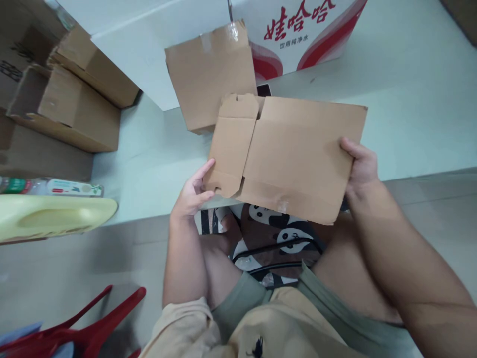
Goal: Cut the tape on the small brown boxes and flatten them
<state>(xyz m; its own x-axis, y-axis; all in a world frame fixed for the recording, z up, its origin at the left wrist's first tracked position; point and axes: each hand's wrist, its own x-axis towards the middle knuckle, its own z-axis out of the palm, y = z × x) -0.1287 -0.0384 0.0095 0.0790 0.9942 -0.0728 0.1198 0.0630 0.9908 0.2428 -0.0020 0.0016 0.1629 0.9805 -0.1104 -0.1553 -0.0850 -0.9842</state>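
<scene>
A flattened brown cardboard box [298, 154] is held up over the table's front edge and my lap. My left hand [192, 193] grips its left end, thumb and fingers at the edge of the end flap [231, 144]. At the right edge my right hand [359, 164] clasps the box, with the thumb on the upper face and the other fingers hidden beneath. Behind the flattened box's upper left corner stands a small folded carton [212, 74], which it partly overlaps.
A white carton with red print [298, 35] stands at the back of the pale table [410, 114]. Several brown boxes [78, 104] fill the left side. A pale yellow container [55, 214] is at the left front edge. Red chair-like legs [100, 318] show on the lower left floor.
</scene>
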